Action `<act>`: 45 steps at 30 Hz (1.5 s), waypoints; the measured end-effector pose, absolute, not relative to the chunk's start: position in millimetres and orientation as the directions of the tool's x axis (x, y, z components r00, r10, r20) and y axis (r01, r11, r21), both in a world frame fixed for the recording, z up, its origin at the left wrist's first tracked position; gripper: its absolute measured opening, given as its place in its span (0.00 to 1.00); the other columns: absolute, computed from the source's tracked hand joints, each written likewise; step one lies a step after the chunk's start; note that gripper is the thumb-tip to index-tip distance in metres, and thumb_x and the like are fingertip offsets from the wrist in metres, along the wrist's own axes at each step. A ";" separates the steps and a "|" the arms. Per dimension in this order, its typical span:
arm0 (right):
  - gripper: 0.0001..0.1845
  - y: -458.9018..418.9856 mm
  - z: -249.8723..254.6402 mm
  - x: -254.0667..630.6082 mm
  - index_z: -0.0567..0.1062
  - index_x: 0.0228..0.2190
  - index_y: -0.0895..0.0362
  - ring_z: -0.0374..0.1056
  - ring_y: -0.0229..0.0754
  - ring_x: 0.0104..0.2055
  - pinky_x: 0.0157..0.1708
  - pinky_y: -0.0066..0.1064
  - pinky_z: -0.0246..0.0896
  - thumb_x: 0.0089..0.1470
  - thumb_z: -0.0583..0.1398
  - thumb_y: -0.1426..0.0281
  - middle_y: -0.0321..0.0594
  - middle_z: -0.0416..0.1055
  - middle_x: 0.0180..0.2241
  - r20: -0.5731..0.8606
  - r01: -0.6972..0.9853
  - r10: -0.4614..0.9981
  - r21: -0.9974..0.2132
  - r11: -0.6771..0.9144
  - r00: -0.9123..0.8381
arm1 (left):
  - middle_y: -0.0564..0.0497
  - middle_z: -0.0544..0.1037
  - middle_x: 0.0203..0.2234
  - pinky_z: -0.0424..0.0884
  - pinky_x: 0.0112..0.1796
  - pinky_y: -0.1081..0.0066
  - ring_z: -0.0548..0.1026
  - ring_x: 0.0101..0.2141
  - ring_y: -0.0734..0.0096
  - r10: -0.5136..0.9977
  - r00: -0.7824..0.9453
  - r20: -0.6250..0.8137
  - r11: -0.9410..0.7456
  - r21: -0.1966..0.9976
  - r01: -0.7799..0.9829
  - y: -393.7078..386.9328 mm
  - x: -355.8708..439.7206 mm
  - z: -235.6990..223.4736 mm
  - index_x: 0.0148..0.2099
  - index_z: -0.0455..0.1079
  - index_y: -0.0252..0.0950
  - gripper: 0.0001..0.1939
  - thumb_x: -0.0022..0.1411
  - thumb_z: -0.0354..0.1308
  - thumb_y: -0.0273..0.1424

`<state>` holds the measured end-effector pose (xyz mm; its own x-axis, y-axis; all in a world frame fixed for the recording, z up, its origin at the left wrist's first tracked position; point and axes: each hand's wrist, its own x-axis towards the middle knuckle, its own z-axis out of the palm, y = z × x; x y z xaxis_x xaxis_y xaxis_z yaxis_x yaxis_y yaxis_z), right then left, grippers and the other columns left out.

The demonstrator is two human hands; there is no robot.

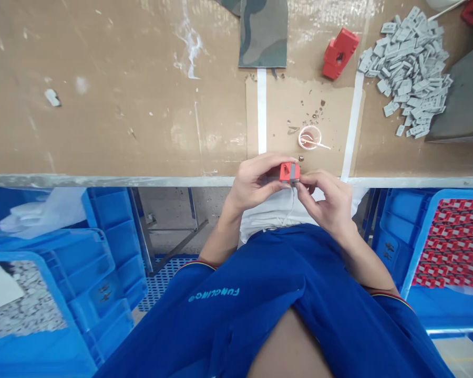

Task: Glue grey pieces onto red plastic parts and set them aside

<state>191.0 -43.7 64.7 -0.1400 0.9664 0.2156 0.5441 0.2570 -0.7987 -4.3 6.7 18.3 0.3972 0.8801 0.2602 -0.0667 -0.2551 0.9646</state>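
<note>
My left hand (252, 184) and my right hand (327, 202) meet just above the bench edge, both gripping a small red plastic part (288, 172). A grey piece (295, 175) sits at its right end, partly hidden by my right fingertips. Beyond the hands, a small metal nut (301, 158) lies on the cardboard. A little farther off stands a clear round cup (309, 137) with a white swab in it. A thin white wire (289, 210) hangs below the part, in front of white cloth.
Cardboard covers the bench top (102, 94), which ends in a metal edge (102, 181). On it lie a heap of grey plastic parts (410, 71), a red block (340, 52) and camouflage cloth (263, 34). Blue crates stand below at left (102, 252) and right (394, 231).
</note>
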 end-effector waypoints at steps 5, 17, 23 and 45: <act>0.06 -36.1 69.3 195.4 0.73 0.32 0.54 0.69 0.38 0.29 0.31 0.29 0.63 0.64 0.60 0.72 0.37 0.76 0.29 0.169 0.608 0.963 -0.749 0.263 -0.209 | 0.42 0.86 0.49 0.80 0.47 0.65 0.84 0.46 0.62 0.868 0.424 0.259 -0.272 0.962 -0.032 7.8 -5.3 16.6 0.60 0.78 0.41 0.23 0.63 0.72 0.37; 0.09 -32.9 63.4 197.1 0.69 0.29 0.54 0.65 0.36 0.26 0.28 0.27 0.57 0.63 0.60 0.70 0.35 0.71 0.25 0.031 0.577 0.963 -0.795 0.186 -0.268 | 0.43 0.86 0.43 0.78 0.41 0.69 0.83 0.40 0.64 0.873 0.447 0.194 -0.206 0.978 -0.023 7.4 -9.3 16.3 0.56 0.80 0.38 0.22 0.61 0.73 0.39; 0.08 -29.1 85.6 199.8 0.76 0.31 0.56 0.71 0.37 0.28 0.31 0.28 0.61 0.63 0.61 0.71 0.37 0.78 0.28 -0.096 0.540 0.962 -0.840 0.060 -0.256 | 0.44 0.86 0.43 0.80 0.42 0.70 0.84 0.41 0.65 0.884 0.452 0.121 -0.056 0.986 -0.154 8.0 -7.1 12.7 0.58 0.80 0.37 0.24 0.62 0.72 0.40; 0.28 -46.3 76.8 183.5 0.69 0.59 0.52 0.76 0.45 0.48 0.43 0.37 0.77 0.60 0.69 0.64 0.48 0.76 0.53 0.168 0.363 0.979 -0.910 0.198 -0.113 | 0.46 0.85 0.43 0.79 0.42 0.68 0.84 0.40 0.66 0.950 0.312 -0.010 0.153 0.886 -0.438 -17.5 11.9 14.2 0.51 0.70 0.41 0.27 0.58 0.73 0.49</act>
<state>183.5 -46.3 76.8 -0.1125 0.9794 0.1678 0.3632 0.1977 -0.9105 11.9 -17.5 14.2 0.3118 0.9501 -0.0097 -0.4378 0.1527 0.8860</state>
